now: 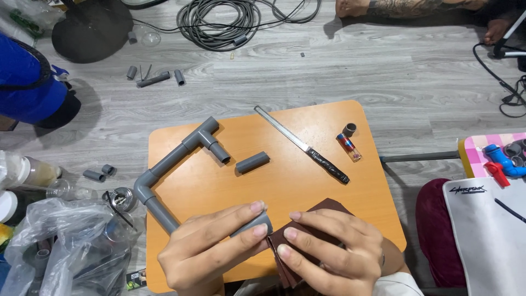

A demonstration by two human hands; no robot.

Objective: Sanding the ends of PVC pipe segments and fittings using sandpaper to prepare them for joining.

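Observation:
My left hand point(211, 246) grips a short grey pipe piece point(256, 223) over the near edge of a small orange table point(307, 181). Pressed against the pipe's end is a folded sheet of dark brown sandpaper point(323, 211), held by my right hand point(329, 249). An assembled run of grey pipes with elbow and tee fittings point(175, 164) lies on the table's left side. A loose grey pipe stub point(252, 163) rests mid-table. Beyond it lie a saw blade with a black taped handle point(304, 145), a small glue tube point(349, 147) and a grey ring fitting point(349, 129).
Grey pipe offcuts point(156, 78) and a coiled grey cable point(219, 22) lie on the wood-look floor. Clear plastic bags point(66, 246) sit at the left. Another person's tattooed arm point(405, 7) is at the top right. A pink checked board with blue parts point(501, 156) is at the right.

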